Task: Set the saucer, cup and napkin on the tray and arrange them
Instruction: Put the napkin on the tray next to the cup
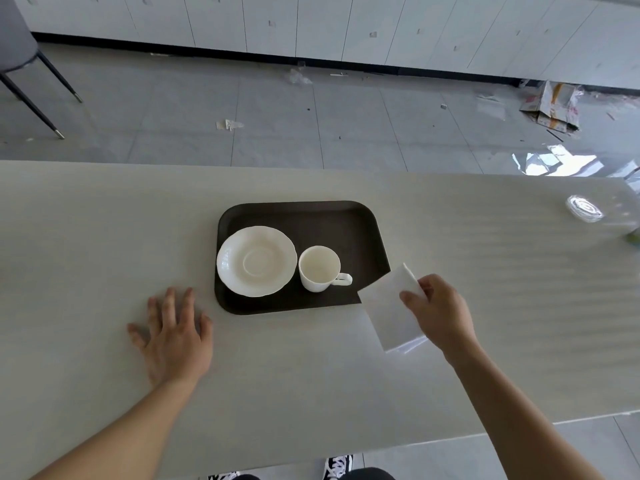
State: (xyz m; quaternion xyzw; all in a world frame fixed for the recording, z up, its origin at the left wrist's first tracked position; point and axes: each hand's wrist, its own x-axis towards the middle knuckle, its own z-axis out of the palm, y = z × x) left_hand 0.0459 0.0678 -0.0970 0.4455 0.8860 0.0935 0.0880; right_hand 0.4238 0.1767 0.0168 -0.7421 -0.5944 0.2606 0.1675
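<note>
A dark brown tray [332, 223] lies on the pale table. On its left half sits a white saucer [256, 260], slightly overhanging the tray's left rim. Just right of the saucer stands an empty white cup [319, 268], its handle pointing right. My right hand [440, 311] grips a folded white napkin [391, 311], which is held tilted over the tray's near right corner and hides it. My left hand [175, 336] rests flat on the table with fingers spread, left of the tray's near left corner, touching nothing else.
A clear glass object [585, 208] stands at the table's far right, with something green [633, 237] beside it at the frame edge. The table's [104, 237] far edge runs behind the tray. Beyond it are a littered floor and a chair [20, 57] at the back left.
</note>
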